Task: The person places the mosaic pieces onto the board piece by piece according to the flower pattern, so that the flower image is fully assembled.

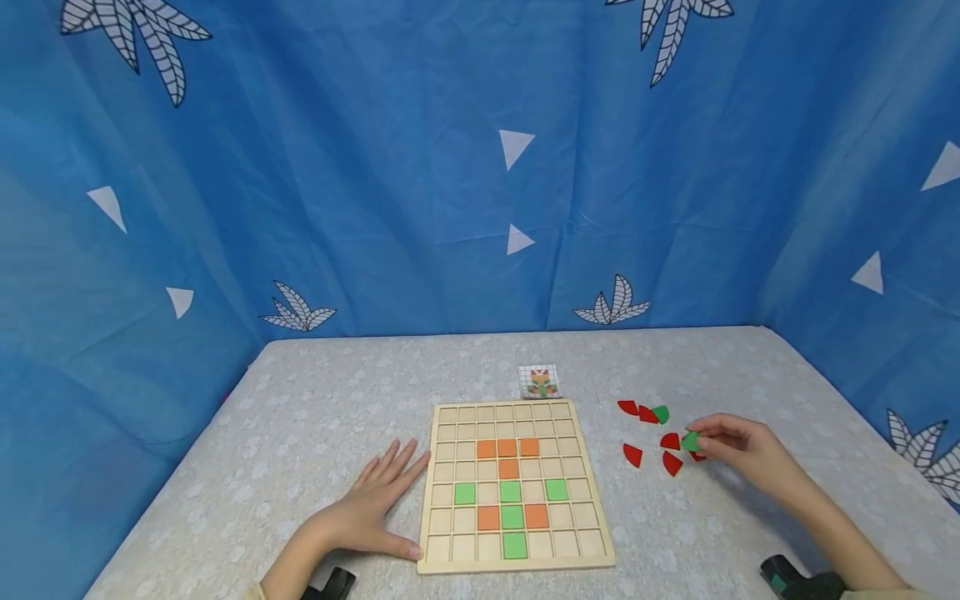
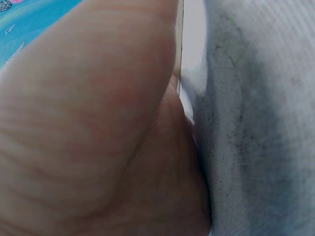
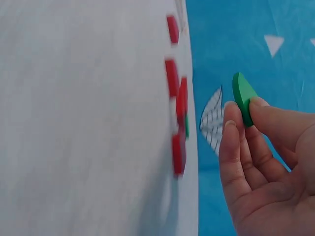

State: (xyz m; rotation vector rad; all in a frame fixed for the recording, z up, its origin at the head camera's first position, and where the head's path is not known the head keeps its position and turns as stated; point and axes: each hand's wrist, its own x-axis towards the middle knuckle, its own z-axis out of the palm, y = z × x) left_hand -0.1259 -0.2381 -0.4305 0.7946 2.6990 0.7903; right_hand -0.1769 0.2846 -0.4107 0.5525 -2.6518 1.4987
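A wooden grid board (image 1: 590, 544) lies mid-table with orange squares (image 1: 507, 469) and green squares (image 1: 514, 546) in some of its cells. My left hand (image 1: 362, 512) rests on the table with fingers spread, its index fingertip and thumb at the board's left edge. In the left wrist view the palm (image 2: 98, 118) fills most of the picture. Right of the board, my right hand (image 1: 750, 450) pinches a green quarter-circle tile (image 3: 243, 96) between thumb and fingers, raised above the table. Red quarter-circle tiles (image 1: 672, 463) lie beneath and beside it, one partly hidden by the hand.
Behind the board, touching or close to its back edge, is a small pattern card (image 1: 539, 381). Another green quarter-circle tile (image 1: 661, 413) lies beside red ones at the back right. A blue patterned curtain (image 1: 420, 167) surrounds the pale floral tabletop (image 1: 300, 425).
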